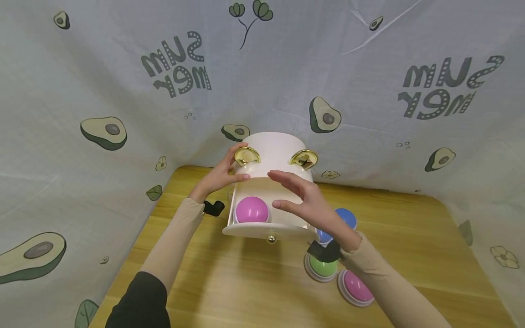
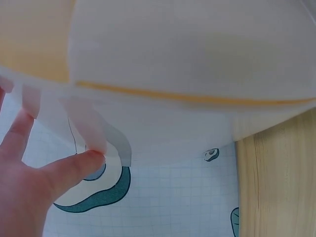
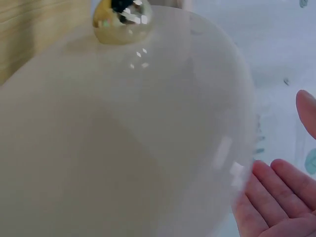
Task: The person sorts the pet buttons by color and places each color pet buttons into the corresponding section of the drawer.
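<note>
A glossy white box (image 1: pixel 274 155) with two gold ear-like pieces stands at the back of the wooden table. Its drawer (image 1: pixel 287 231) is pulled out, with a round gold knob (image 1: pixel 271 238) on the front. In the drawer's left part sits a pink dome-topped button (image 1: pixel 252 210) with a white base. My left hand (image 1: pixel 223 173) rests against the box's left side by the gold ear, thumb toward the front; its fingertips meet the glossy surface in the left wrist view. Above the drawer's right part hovers my right hand (image 1: pixel 305 198), fingers extended and thumb apart, holding nothing.
Right of the drawer lie two blue buttons, one behind (image 1: pixel 346 217) and one partly hidden under my right wrist. Nearer are a green button (image 1: pixel 323 266) and another pink button (image 1: pixel 357 287). A patterned cloth (image 1: pixel 279 91) hangs behind the table (image 1: pixel 246 291).
</note>
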